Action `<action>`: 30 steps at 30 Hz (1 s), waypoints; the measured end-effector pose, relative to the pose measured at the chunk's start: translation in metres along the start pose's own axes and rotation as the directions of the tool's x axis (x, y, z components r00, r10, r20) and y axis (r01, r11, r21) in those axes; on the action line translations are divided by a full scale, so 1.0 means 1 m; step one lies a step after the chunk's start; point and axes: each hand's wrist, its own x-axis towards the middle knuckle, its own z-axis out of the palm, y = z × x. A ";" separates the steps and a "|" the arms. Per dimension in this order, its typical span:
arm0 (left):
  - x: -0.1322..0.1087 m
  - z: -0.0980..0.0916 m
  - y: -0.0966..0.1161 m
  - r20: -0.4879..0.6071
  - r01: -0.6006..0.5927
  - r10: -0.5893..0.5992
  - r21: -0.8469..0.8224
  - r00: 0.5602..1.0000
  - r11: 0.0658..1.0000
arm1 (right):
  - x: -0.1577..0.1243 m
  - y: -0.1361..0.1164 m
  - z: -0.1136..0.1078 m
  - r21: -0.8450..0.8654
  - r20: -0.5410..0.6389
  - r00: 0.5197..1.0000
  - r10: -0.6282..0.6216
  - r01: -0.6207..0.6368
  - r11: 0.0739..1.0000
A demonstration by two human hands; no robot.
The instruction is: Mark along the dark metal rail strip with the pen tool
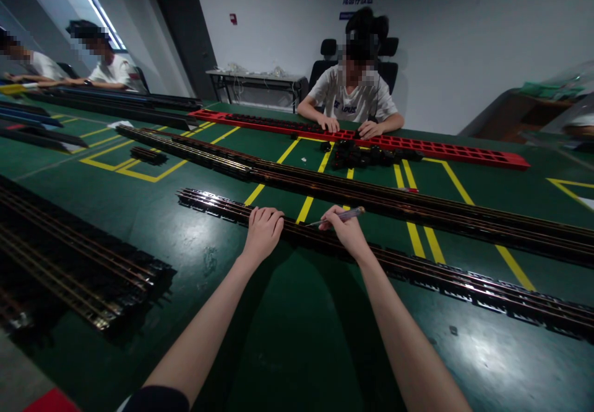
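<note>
Forearms (208, 325) apart, fingers (266, 216) at strip edge (394, 261)

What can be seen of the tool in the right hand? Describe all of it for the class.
The tool looks like a screwdriver: a greyish, plastic-looking handle with a yellowish end, and a thin shaft. The right hand grips it between thumb and fingers, covering part of it. It slants, handle end to the right, shaft pointing left over the front black strip. Whether its tip touches the strip is too small to tell.
</note>
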 end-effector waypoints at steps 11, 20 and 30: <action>-0.001 0.002 -0.001 -0.022 -0.010 0.010 0.008 1.000 1.000 | 0.001 0.000 -0.002 0.052 -0.036 0.999 -0.003 0.005 0.999; -0.003 0.005 0.001 -0.079 0.019 -0.012 0.091 0.997 0.996 | -0.003 0.001 0.001 -0.046 -0.047 0.998 -0.041 0.039 0.998; -0.002 0.007 -0.005 -0.178 0.146 -0.129 0.089 0.976 0.985 | 0.003 -0.003 0.019 -0.152 -0.039 0.999 -0.034 0.028 0.988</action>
